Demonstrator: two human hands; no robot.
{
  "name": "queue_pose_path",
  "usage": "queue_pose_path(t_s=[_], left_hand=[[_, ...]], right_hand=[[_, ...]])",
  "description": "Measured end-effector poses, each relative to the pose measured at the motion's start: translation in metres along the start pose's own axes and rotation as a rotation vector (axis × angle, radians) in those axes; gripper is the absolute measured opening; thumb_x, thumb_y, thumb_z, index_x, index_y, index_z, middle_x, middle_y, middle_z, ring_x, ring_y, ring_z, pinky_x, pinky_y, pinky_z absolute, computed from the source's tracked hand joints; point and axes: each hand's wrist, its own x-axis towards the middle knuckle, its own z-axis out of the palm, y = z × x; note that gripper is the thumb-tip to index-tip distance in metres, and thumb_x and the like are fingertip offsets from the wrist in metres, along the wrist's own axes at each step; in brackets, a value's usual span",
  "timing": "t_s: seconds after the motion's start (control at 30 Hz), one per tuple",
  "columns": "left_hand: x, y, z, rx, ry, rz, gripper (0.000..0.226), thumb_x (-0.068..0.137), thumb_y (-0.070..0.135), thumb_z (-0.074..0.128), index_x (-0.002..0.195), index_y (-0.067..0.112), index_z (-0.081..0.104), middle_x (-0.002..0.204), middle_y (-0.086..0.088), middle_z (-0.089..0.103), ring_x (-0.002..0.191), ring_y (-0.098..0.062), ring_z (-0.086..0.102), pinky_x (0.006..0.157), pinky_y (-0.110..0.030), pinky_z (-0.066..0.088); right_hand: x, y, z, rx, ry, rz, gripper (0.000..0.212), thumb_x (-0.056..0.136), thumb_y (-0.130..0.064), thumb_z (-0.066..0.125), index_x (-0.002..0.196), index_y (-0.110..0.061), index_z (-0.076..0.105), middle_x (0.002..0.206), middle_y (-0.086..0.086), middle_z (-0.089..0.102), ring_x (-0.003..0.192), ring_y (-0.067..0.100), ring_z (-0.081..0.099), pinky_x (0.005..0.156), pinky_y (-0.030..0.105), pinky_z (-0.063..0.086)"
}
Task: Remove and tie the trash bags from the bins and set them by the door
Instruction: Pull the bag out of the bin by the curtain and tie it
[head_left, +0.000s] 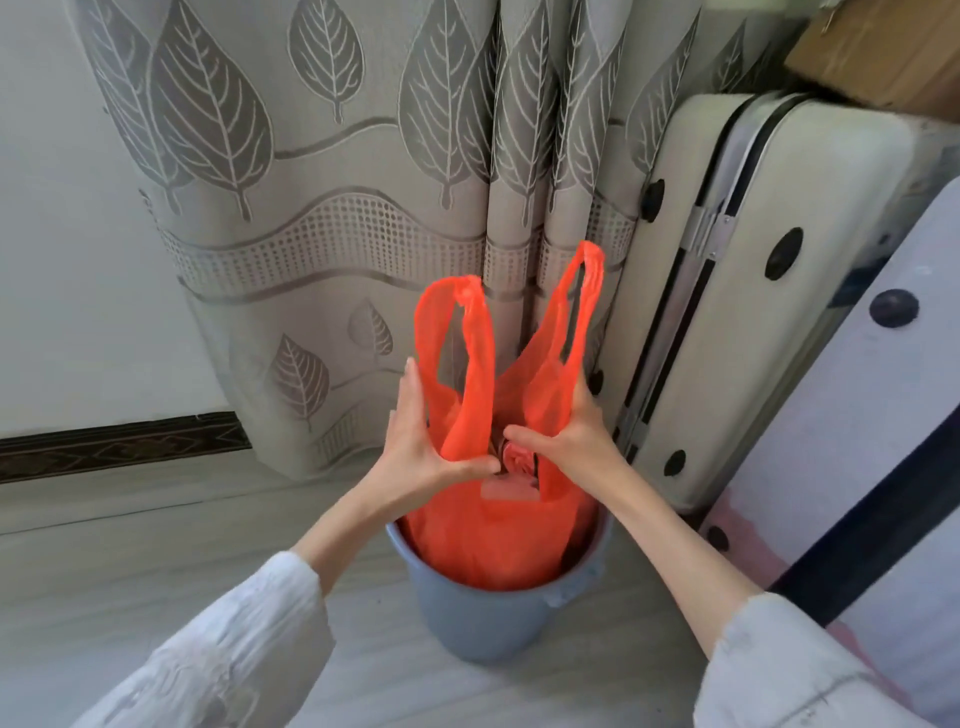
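Observation:
An orange plastic trash bag (498, 540) sits inside a small blue bin (483, 618) on the floor. Its two handle loops stand upright above the bin. My left hand (421, 441) grips the base of the left loop. My right hand (571, 441) grips the base of the right loop. The two thumbs point toward each other over the bag's mouth, where crumpled waste shows. The bag's lower part is hidden by the bin wall.
A grey leaf-patterned curtain (322, 208) hangs right behind the bin. A cream hard suitcase (727, 291) lies to the right, with a cardboard box (883, 47) on top and a pale suitcase (883, 441) nearer. Grey wood floor (130, 561) spreads to the left.

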Motion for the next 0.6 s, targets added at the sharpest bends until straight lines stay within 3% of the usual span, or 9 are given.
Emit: queue_pose_path(t_s=[0.1,0.17,0.2,0.23,0.3,0.37,0.4,0.5,0.6], left_hand=[[0.02,-0.002,0.006,0.067,0.061,-0.072,0.138,0.036,0.066,0.074,0.132,0.051,-0.024,0.157,0.006,0.003,0.145,-0.014,0.002,0.118,-0.051,0.006],[0.032,-0.009,0.006,0.058,0.077,-0.094,0.134,0.034,0.066,0.077,0.139,0.045,-0.004,0.151,0.003,0.027,0.141,-0.019,0.023,0.115,-0.05,0.019],[0.036,-0.014,0.004,0.057,0.063,-0.105,0.122,0.037,0.062,0.078,0.139,0.04,0.015,0.14,0.001,0.044,0.133,-0.021,0.038,0.112,-0.048,0.029],[0.038,-0.018,0.004,0.053,0.031,-0.097,0.1,0.042,0.055,0.078,0.131,0.032,0.036,0.125,0.0,0.057,0.121,-0.021,0.05,0.106,-0.044,0.038],[0.039,-0.024,0.008,0.029,-0.02,-0.061,0.056,0.058,0.041,0.069,0.108,0.018,0.059,0.1,-0.001,0.065,0.095,-0.015,0.06,0.089,-0.033,0.047],[0.033,-0.027,0.012,-0.017,0.112,-0.058,0.016,0.08,0.025,0.061,0.085,0.011,0.064,0.08,-0.002,0.062,0.075,-0.011,0.052,0.067,-0.024,0.045],[0.031,-0.034,0.012,-0.129,0.226,-0.111,0.017,0.088,0.021,0.055,0.076,0.012,0.063,0.07,0.001,0.063,0.068,-0.009,0.052,0.063,-0.023,0.043],[0.034,-0.048,0.007,-0.615,0.46,-0.306,0.034,0.094,0.033,0.044,0.068,0.016,0.058,0.057,0.004,0.07,0.069,-0.018,0.063,0.075,-0.033,0.051],[0.038,-0.042,0.012,-0.748,0.506,-0.307,0.036,0.096,0.035,0.039,0.065,0.018,0.043,0.037,0.002,0.053,0.051,-0.02,0.062,0.063,-0.034,0.052]], right_hand=[[0.026,0.0,0.011,-0.129,-0.022,0.038,0.115,0.048,-0.062,0.073,0.142,-0.032,0.015,0.137,0.005,0.052,0.131,0.024,0.043,0.11,0.052,0.031],[0.033,-0.009,0.01,-0.159,-0.04,0.064,0.054,0.065,-0.045,0.072,0.114,-0.03,0.054,0.11,0.004,0.066,0.115,0.026,0.056,0.101,0.047,0.041],[0.035,-0.011,0.01,-0.123,-0.075,0.071,0.02,0.074,-0.034,0.069,0.092,-0.028,0.062,0.096,0.003,0.065,0.105,0.024,0.058,0.097,0.044,0.044],[0.035,-0.013,0.01,-0.058,-0.087,0.09,0.005,0.079,-0.026,0.066,0.082,-0.023,0.064,0.09,0.004,0.063,0.096,0.02,0.058,0.091,0.041,0.046],[0.031,-0.012,0.013,0.132,-0.038,0.067,0.014,0.083,-0.021,0.062,0.088,-0.01,0.067,0.087,0.006,0.062,0.085,0.016,0.056,0.08,0.033,0.048],[0.028,-0.01,0.015,0.332,0.086,0.149,0.019,0.09,-0.02,0.054,0.099,-0.009,0.066,0.091,0.005,0.062,0.087,0.016,0.057,0.078,0.023,0.047],[0.028,-0.008,0.012,0.47,0.13,0.249,0.02,0.093,-0.022,0.05,0.098,-0.01,0.065,0.094,0.006,0.062,0.089,0.02,0.058,0.082,0.026,0.047],[0.031,0.004,-0.001,0.815,0.274,0.464,0.026,0.095,-0.029,0.044,0.079,-0.016,0.06,0.089,0.01,0.065,0.084,0.032,0.062,0.091,0.046,0.049],[0.032,0.008,0.0,0.797,0.343,0.465,0.039,0.098,-0.032,0.035,0.071,-0.01,0.052,0.055,-0.001,0.053,0.055,0.019,0.057,0.086,0.047,0.051]])
